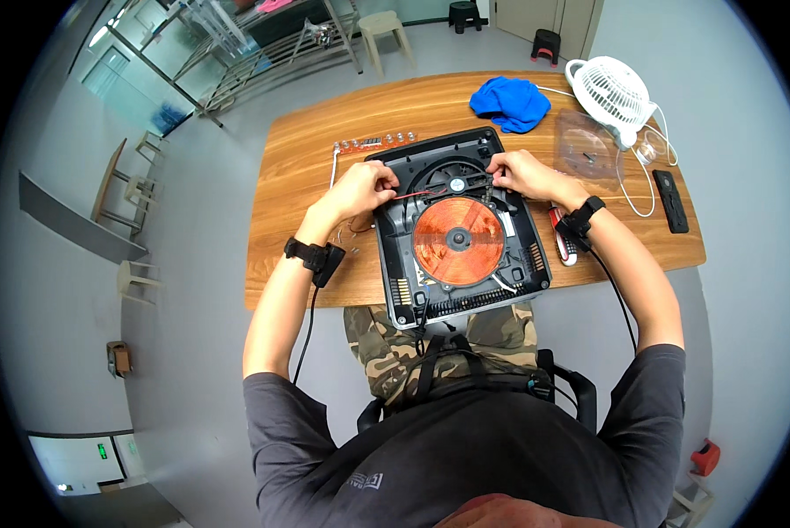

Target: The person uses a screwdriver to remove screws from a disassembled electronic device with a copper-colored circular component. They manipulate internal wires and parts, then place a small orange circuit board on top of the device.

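An opened induction cooker's black housing (395, 282) lies at the table's near edge, its front end over my lap. A round copper coil (448, 257) fills its middle, with a black cooling fan (457, 184) beyond it. My left hand (364, 189) is at the housing's left wall, fingertips pinched on a thin red wire (417, 193) that runs toward the fan. Over the far right part of the housing, beside the fan, my right hand (529, 176) has its fingers closed together; what lies between them is hidden.
Beyond the housing lies an orange circuit strip (360, 146). A blue cloth (511, 104), a white desk fan (610, 95) and a clear tray (580, 151) with small dark pieces occupy the far right. A red-and-white tool (565, 249) and a black panel (670, 201) lie right.
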The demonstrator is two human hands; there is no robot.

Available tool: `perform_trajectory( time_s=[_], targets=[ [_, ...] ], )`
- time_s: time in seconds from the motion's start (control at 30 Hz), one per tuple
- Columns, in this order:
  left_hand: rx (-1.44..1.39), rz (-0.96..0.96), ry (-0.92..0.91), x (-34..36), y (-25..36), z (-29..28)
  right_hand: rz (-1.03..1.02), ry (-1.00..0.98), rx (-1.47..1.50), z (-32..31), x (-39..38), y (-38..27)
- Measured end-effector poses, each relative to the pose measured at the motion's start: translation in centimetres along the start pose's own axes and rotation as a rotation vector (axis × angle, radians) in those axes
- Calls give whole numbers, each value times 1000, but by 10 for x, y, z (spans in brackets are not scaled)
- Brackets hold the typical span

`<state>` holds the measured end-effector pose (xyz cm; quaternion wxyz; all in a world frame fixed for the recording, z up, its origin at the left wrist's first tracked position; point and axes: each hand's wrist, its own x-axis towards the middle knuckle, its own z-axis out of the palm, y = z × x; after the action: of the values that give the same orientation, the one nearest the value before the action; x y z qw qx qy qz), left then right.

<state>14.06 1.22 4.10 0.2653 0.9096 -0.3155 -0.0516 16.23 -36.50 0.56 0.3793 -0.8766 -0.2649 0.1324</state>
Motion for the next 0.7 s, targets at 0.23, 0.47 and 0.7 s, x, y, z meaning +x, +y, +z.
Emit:
perform_trajectory(
  time_s=[0.23, 0.47, 0.7],
  targets=[
    [9, 22, -18, 2, 13, 21, 5, 2, -36, 0, 2, 0],
    [146, -17, -54, 4, 29, 30, -35, 13, -77, 1, 2, 4],
    [105, -10, -44, 6, 24, 34, -4, -3, -84, 0, 2, -1]
  ],
)
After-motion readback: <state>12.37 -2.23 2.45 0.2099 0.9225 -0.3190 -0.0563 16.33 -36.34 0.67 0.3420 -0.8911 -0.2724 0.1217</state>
